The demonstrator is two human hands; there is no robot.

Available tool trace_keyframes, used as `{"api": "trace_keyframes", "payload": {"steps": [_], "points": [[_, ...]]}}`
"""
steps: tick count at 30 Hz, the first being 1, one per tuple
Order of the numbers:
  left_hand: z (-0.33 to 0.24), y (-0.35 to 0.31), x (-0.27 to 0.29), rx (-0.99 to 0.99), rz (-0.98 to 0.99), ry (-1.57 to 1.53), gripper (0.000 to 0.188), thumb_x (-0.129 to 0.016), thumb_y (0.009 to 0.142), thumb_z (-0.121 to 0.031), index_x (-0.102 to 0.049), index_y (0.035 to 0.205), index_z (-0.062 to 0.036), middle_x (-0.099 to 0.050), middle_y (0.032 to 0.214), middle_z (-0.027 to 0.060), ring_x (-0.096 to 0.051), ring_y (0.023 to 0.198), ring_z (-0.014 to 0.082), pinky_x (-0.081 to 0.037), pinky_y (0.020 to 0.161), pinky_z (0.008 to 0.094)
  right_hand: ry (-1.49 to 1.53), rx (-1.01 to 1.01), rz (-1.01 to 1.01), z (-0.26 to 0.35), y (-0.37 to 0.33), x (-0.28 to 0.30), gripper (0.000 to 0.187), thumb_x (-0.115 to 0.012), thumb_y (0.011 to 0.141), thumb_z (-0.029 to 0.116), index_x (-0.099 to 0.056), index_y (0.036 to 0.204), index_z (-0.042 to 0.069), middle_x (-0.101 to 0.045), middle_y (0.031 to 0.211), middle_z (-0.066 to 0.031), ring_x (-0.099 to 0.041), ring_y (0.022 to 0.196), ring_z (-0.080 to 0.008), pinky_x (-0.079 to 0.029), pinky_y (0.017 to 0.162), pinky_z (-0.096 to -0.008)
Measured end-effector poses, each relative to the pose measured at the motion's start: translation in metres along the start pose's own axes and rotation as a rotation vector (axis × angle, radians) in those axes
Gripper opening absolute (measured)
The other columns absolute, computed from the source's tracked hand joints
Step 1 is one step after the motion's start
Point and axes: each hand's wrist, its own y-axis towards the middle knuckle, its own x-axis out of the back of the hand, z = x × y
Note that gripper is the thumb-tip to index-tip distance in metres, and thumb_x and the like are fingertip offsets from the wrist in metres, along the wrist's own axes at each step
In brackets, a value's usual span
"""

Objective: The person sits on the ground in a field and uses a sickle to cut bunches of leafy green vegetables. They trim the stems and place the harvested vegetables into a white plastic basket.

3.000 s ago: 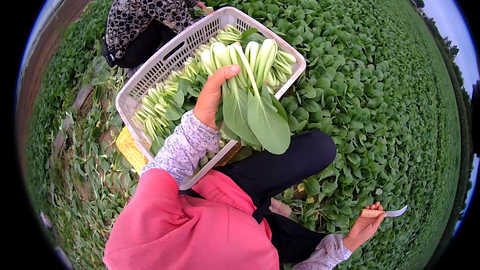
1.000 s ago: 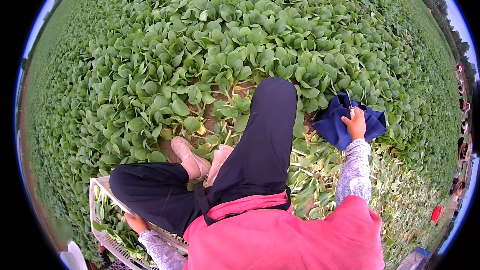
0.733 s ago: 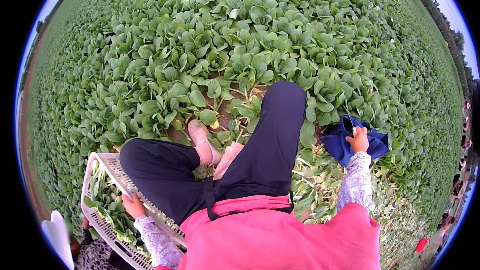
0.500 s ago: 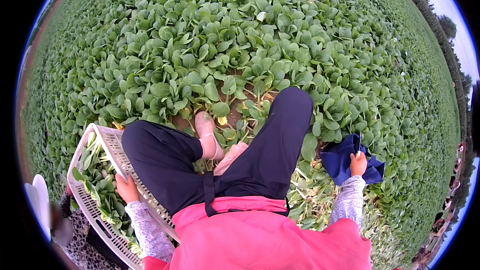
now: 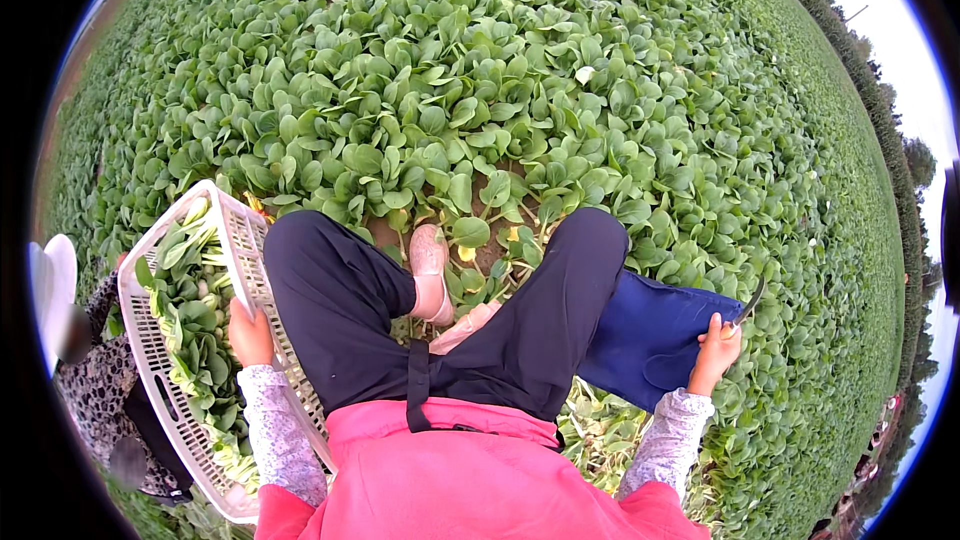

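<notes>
My left hand is closed on the inner long side of a white slatted plastic crate beside my left leg. Cut leafy greens with pale stems lie piled in it. At my right, my right hand is closed on a knife with a dark curved blade, and its fingers also pinch the edge of a dark blue cloth. The cloth hangs spread out between that hand and my right thigh. Part of the knife's handle is hidden in my grip.
Dense rows of standing leafy greens fill the ground ahead and on both sides. Cut leaves and stems litter the soil by my right hip. At the far left, beyond the crate, another person in patterned clothing is partly visible.
The crate has shifted forward, with my left hand still on its side. The blue cloth has gone from bunched to spread out and now reaches my right thigh; the blade now points outward.
</notes>
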Motion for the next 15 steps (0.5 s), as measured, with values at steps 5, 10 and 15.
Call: {"api": "trace_keyframes", "payload": {"steps": [5, 10, 15], "points": [[-0.005, -0.002, -0.006, -0.05, -0.032, 0.014, 0.034, -0.06, 0.08, -0.012, -0.052, 0.111, -0.0017, -0.063, 0.085, 0.0248, -0.06, 0.08, 0.0437, -0.046, 0.072, 0.0499, -0.07, -0.03, 0.143, -0.017, 0.024, -0.064, 0.021, -0.067, 0.084, 0.012, -0.048, 0.079, 0.004, -0.048, 0.062, 0.0004, -0.048, 0.044, -0.0078, -0.039, 0.042, -0.0225], [-0.002, -0.006, -0.001, -0.011, -0.064, 0.018, 0.037, -0.061, 0.078, -0.01, -0.051, 0.111, 0.0009, -0.063, 0.087, 0.0251, -0.06, 0.08, 0.0431, -0.047, 0.07, 0.0488, -0.111, -0.001, 0.197, -0.012, 0.025, -0.066, 0.019, -0.067, 0.083, 0.011, -0.051, 0.082, 0.001, -0.05, 0.062, -0.0013, -0.048, 0.042, -0.0086, -0.038, 0.038, -0.0233], [-0.004, -0.007, -0.003, 0.012, -0.044, 0.026, 0.036, -0.061, 0.077, -0.009, -0.05, 0.109, 0.0026, -0.062, 0.083, 0.025, -0.059, 0.077, 0.0432, -0.046, 0.068, 0.0493, -0.127, -0.016, 0.249, -0.023, 0.014, -0.062, 0.017, -0.062, 0.086, 0.011, -0.05, 0.08, 0.001, -0.051, 0.062, -0.0054, -0.048, 0.043, -0.0151, -0.039, 0.041, -0.029]]}}
